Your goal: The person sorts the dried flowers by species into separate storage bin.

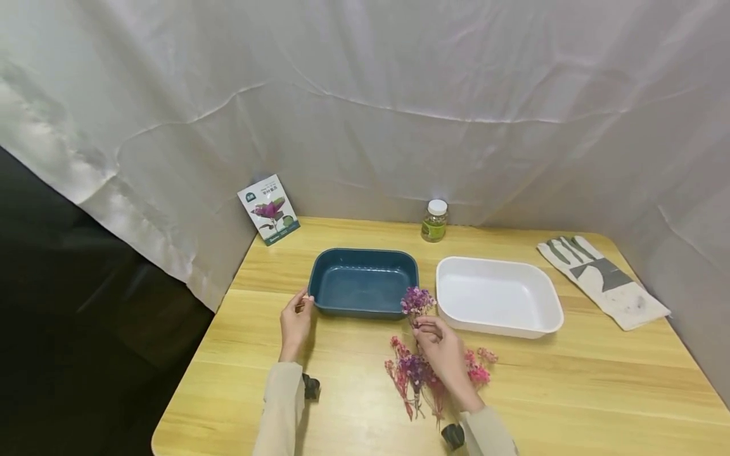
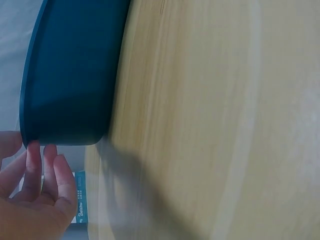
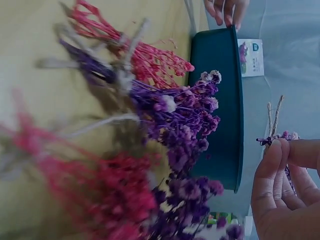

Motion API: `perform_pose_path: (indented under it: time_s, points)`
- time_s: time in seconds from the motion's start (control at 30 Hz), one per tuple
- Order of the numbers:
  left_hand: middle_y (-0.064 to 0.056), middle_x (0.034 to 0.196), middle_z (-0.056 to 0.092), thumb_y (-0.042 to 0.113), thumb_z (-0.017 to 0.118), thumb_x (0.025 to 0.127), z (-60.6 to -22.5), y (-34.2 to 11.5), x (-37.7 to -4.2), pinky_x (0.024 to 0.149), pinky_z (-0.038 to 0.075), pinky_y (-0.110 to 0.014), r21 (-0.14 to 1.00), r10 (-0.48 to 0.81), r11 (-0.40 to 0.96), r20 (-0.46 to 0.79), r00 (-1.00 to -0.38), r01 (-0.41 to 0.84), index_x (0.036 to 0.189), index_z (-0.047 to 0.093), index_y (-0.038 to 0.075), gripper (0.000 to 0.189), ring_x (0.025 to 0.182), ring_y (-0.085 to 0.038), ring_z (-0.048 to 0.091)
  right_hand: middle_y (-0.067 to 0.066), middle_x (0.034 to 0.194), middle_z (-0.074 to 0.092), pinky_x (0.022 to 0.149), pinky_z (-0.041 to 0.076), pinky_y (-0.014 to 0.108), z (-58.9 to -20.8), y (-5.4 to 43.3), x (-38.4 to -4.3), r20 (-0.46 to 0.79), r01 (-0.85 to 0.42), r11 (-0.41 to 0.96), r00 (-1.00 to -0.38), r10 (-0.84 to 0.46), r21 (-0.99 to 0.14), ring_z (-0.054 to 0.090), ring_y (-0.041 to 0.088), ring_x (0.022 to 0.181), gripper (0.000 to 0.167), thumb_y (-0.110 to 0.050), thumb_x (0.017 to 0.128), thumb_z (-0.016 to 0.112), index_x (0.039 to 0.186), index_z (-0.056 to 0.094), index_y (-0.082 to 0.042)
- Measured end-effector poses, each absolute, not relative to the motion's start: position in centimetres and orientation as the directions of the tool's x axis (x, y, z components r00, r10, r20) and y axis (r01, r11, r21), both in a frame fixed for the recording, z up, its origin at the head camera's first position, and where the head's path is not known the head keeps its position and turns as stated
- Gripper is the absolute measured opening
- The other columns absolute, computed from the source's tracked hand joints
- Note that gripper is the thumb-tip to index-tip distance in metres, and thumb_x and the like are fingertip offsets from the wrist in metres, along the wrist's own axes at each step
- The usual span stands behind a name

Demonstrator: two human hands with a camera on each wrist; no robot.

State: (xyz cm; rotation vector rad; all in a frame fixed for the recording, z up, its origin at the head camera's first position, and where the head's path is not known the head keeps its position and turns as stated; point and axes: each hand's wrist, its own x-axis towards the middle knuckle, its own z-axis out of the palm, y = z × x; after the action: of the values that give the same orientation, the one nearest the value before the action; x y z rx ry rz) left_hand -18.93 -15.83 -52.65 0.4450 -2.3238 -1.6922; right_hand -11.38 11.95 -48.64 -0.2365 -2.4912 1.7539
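- Between the hands, nearer the left: teal tray (image 1: 365,285), on the table (image 1: 228,392).
- Left hand (image 1: 295,323): well apart from the other; thumb and fingertips pinch the tray's rim near its front left corner.
- Right hand (image 1: 441,351): raised above the table, thumb and fingers clamped on the stems of a purple bunch (image 1: 419,299).
- Held bunch: blossoms up, close to the teal tray's front right corner; whether they touch it cannot be told. Twine ends (image 3: 274,117) stick out at the pinch.
- Below the right hand, partly hidden by it: second purple bunch (image 1: 417,368), lying among pink bunches (image 1: 399,377), stems toward the person.
- Beyond the right hand, slightly right: white tray (image 1: 496,294).
- Far right of the right hand: glove (image 1: 604,282), lying flat.
- Straight beyond the right hand: jar (image 1: 435,221), white lid, green label.
- Beyond the left hand, slightly left: packet (image 1: 269,209), tilted, bearing a purple flower.
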Motion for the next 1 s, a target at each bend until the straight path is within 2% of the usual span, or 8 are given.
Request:
perform_pose_path:
  time_s: [0.1, 0.2, 0.3, 0.4, 0.63, 0.83, 1.0]
  points:
    - [-0.019, 0.108, 0.063, 0.016, 0.058, 0.098, -52.4, -16.4, -18.7, 0.079, 0.043, -0.019, 0.953, -0.380, 0.282, 0.002, -0.925, -0.114, 0.132, 0.060, 0.004, 0.037, 0.099, -0.023, 0.057, 0.022, 0.101, 0.070, 0.056, 0.052, 0.022, -48.6, 11.0, -12.6, -0.033, 0.073, 0.269, -0.988, 0.149, -0.960, 0.069, 0.023, 0.077, 0.025, -0.002, 0.089, 0.067, 0.113, 0.065, 0.001]
    - [-0.019, 0.109, 0.063, 0.016, 0.057, 0.098, -52.1, -16.9, -18.5, 0.080, 0.042, -0.019, 0.953, -0.396, 0.277, -0.004, -0.918, -0.123, 0.133, 0.060, 0.004, 0.036, 0.100, -0.024, 0.055, 0.022, 0.100, 0.069, 0.054, 0.050, 0.025, -48.5, 10.2, -13.8, -0.035, 0.066, 0.246, -0.991, 0.130, -0.967, 0.067, 0.021, 0.071, 0.025, -0.002, 0.090, 0.066, 0.114, 0.064, 0.001]
    - [-0.019, 0.109, 0.063, 0.014, 0.058, 0.098, -52.0, -16.8, -18.5, 0.080, 0.042, -0.019, 0.952, -0.405, 0.279, 0.000, -0.914, -0.124, 0.132, 0.061, 0.004, 0.036, 0.098, -0.022, 0.055, 0.022, 0.100, 0.069, 0.053, 0.049, 0.023, -48.3, 9.9, -14.9, -0.015, 0.049, 0.263, -0.991, 0.130, -0.964, 0.065, 0.018, 0.070, 0.025, -0.003, 0.090, 0.066, 0.115, 0.065, 0.001]
    - [-0.020, 0.108, 0.063, 0.013, 0.058, 0.097, -51.9, -16.6, -18.5, 0.078, 0.042, -0.018, 0.953, -0.408, 0.277, 0.003, -0.913, -0.121, 0.131, 0.061, 0.003, 0.035, 0.096, -0.022, 0.055, 0.022, 0.100, 0.070, 0.054, 0.047, 0.020, -48.2, 9.9, -15.8, 0.011, 0.029, 0.306, -0.992, 0.128, -0.952, 0.067, 0.021, 0.072, 0.024, -0.003, 0.090, 0.066, 0.114, 0.066, 0.000]
    - [-0.019, 0.108, 0.062, 0.014, 0.057, 0.098, -52.5, -16.1, -18.5, 0.076, 0.042, -0.015, 0.957, -0.385, 0.262, -0.017, -0.923, -0.127, 0.132, 0.061, 0.003, 0.036, 0.098, -0.022, 0.055, 0.021, 0.100, 0.071, 0.062, 0.052, 0.020, -48.4, 9.8, -17.7, 0.004, 0.040, 0.353, -0.993, 0.122, -0.935, 0.066, 0.018, 0.071, 0.023, -0.001, 0.090, 0.065, 0.113, 0.066, -0.001]
    - [-0.016, 0.104, 0.062, 0.013, 0.058, 0.097, -52.8, -15.6, -18.6, 0.073, 0.041, -0.014, 0.964, -0.391, 0.239, -0.016, -0.920, -0.118, 0.130, 0.062, 0.004, 0.035, 0.091, -0.016, 0.052, 0.023, 0.100, 0.071, 0.061, 0.056, 0.023, -48.6, 9.5, -19.0, 0.008, 0.032, 0.353, -0.994, 0.110, -0.935, 0.066, 0.015, 0.068, 0.024, 0.001, 0.089, 0.065, 0.113, 0.066, 0.001]
    - [-0.019, 0.107, 0.063, 0.013, 0.058, 0.097, -52.7, -15.1, -18.7, 0.074, 0.043, -0.016, 0.960, -0.388, 0.256, -0.006, -0.921, -0.114, 0.130, 0.062, 0.003, 0.035, 0.095, -0.020, 0.054, 0.026, 0.099, 0.071, 0.060, 0.056, 0.023, -48.7, 9.3, -19.8, 0.038, -0.002, 0.329, -0.994, 0.101, -0.944, 0.065, 0.012, 0.065, 0.024, 0.005, 0.087, 0.065, 0.111, 0.065, 0.004]
